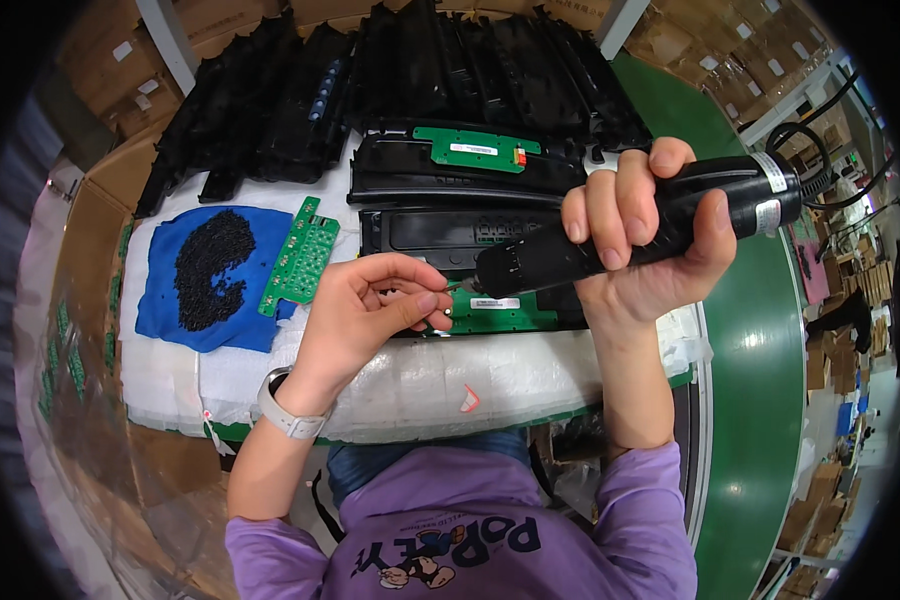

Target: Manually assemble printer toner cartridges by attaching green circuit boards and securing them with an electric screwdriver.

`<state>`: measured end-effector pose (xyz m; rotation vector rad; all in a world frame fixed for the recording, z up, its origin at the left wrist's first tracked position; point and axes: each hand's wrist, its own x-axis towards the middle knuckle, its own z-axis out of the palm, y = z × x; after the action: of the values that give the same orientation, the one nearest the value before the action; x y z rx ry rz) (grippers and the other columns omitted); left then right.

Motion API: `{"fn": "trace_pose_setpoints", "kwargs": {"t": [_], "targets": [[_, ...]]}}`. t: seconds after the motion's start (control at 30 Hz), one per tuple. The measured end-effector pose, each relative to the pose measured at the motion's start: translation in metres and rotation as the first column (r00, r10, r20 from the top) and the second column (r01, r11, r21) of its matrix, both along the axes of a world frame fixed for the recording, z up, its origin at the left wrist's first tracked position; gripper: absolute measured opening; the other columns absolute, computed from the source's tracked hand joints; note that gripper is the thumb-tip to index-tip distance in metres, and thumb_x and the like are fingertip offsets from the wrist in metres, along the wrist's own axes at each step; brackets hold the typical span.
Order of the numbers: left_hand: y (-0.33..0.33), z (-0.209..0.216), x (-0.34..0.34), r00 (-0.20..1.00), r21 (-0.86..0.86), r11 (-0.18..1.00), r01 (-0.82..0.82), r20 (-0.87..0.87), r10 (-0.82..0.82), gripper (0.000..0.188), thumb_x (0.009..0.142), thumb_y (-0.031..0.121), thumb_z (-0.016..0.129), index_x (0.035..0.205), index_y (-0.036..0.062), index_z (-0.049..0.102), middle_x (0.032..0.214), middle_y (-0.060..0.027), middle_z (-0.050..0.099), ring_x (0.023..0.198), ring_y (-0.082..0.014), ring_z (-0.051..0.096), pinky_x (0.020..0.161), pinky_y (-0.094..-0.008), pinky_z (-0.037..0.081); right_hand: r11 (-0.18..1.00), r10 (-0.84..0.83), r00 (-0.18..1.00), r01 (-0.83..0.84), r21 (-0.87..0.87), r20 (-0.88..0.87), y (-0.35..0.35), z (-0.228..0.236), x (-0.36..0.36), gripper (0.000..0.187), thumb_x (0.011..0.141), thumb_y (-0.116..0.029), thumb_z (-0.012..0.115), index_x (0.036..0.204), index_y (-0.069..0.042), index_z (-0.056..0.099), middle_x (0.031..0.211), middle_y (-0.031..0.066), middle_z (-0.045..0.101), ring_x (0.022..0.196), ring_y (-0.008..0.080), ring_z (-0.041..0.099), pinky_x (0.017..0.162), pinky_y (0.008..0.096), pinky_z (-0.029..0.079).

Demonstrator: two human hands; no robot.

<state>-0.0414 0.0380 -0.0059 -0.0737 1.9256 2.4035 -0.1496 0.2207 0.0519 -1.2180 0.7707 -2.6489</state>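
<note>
My right hand (650, 235) is wrapped round a black electric screwdriver (545, 262), tilted so that its tip points left toward my other hand. My left hand (365, 310) has thumb and forefinger pinched together right beside the tip; whatever small thing is between them is too small to make out. Below the tip lies a green circuit board (515, 318) in a long black plastic housing, partly covered by my hands. Just beyond is another black housing (410, 228). To the left, a pile of small black screws (202, 268) rests on a blue cloth (160, 315).
Beside the cloth lies a loose green circuit board (295, 260). A further board (470, 150) sits on a housing farther back. Many black housings (400, 75) are stacked at the far side. White padding (420, 385) covers the near table edge. A cable (820, 185) trails from the screwdriver.
</note>
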Motion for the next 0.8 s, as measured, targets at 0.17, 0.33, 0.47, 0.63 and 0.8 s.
{"fn": "trace_pose_setpoints", "kwargs": {"t": [0.17, 0.33, 0.47, 0.63, 0.8], "targets": [[0.0009, 0.0009, -0.0003, 0.999, -0.016, 1.000, -0.005, 0.034, 0.006, 0.014, 0.081, -0.003, 0.061, 0.095, -0.0035, 0.060, 0.085, -0.0109, 0.066, 0.075, -0.0152, 0.066, 0.062, -0.0204, 0.048, 1.000, 0.013, 1.000, -0.013, 0.003, 0.025, -0.0021, -0.0023, 0.0000, 0.034, 0.087, -0.035, 0.045, 0.099, -0.003, 0.047, 0.059, 0.0041, 0.047, 0.042, 0.0135, 0.044, 0.049, 0.0335, 0.043], [0.0018, 0.0003, 0.0012, 0.999, -0.016, 1.000, -0.007, 0.032, 0.008, 0.015, 0.080, -0.005, 0.060, 0.094, -0.0044, 0.060, 0.086, -0.0120, 0.065, 0.075, -0.0158, 0.066, 0.064, -0.0209, 0.049, 0.999, 0.031, 0.998, -0.032, 0.018, 0.049, -0.0051, -0.0036, 0.0041, 0.032, 0.088, -0.033, 0.045, 0.098, -0.003, 0.047, 0.059, 0.0040, 0.046, 0.041, 0.0135, 0.044, 0.049, 0.0334, 0.043], [0.0043, -0.0047, 0.0012, 1.000, -0.019, 1.000, 0.005, -0.018, -0.005, 0.015, 0.079, -0.007, 0.060, 0.094, -0.0049, 0.060, 0.086, -0.0127, 0.065, 0.076, -0.0166, 0.066, 0.066, -0.0216, 0.051, 0.998, -0.006, 0.992, -0.002, 0.062, 0.123, -0.0062, -0.0012, 0.0085, 0.030, 0.088, -0.031, 0.043, 0.098, -0.003, 0.048, 0.058, 0.0039, 0.046, 0.041, 0.0135, 0.043, 0.048, 0.0335, 0.043], [0.0024, -0.0009, 0.0022, 0.999, 0.014, 1.000, 0.014, 0.037, -0.014, 0.012, 0.081, -0.005, 0.059, 0.093, -0.0048, 0.060, 0.084, -0.0111, 0.065, 0.077, -0.0163, 0.066, 0.065, -0.0215, 0.051, 0.999, -0.037, 0.966, 0.028, 0.042, 0.256, -0.0054, 0.0007, 0.0057, 0.030, 0.089, -0.032, 0.041, 0.095, -0.004, 0.049, 0.057, 0.0037, 0.045, 0.041, 0.0137, 0.041, 0.047, 0.0339, 0.041], [0.0053, -0.0065, -0.0046, 0.994, -0.106, 0.990, -0.095, -0.055, 0.089, 0.011, 0.084, 0.000, 0.058, 0.094, -0.0031, 0.061, 0.082, -0.0082, 0.066, 0.073, -0.0123, 0.065, 0.061, -0.0199, 0.048, 0.979, 0.055, 0.981, -0.090, 0.184, 0.184, -0.0005, 0.0010, 0.0044, 0.030, 0.087, -0.032, 0.046, 0.096, -0.003, 0.049, 0.058, 0.0026, 0.045, 0.041, 0.0121, 0.041, 0.048, 0.0315, 0.040]]}}
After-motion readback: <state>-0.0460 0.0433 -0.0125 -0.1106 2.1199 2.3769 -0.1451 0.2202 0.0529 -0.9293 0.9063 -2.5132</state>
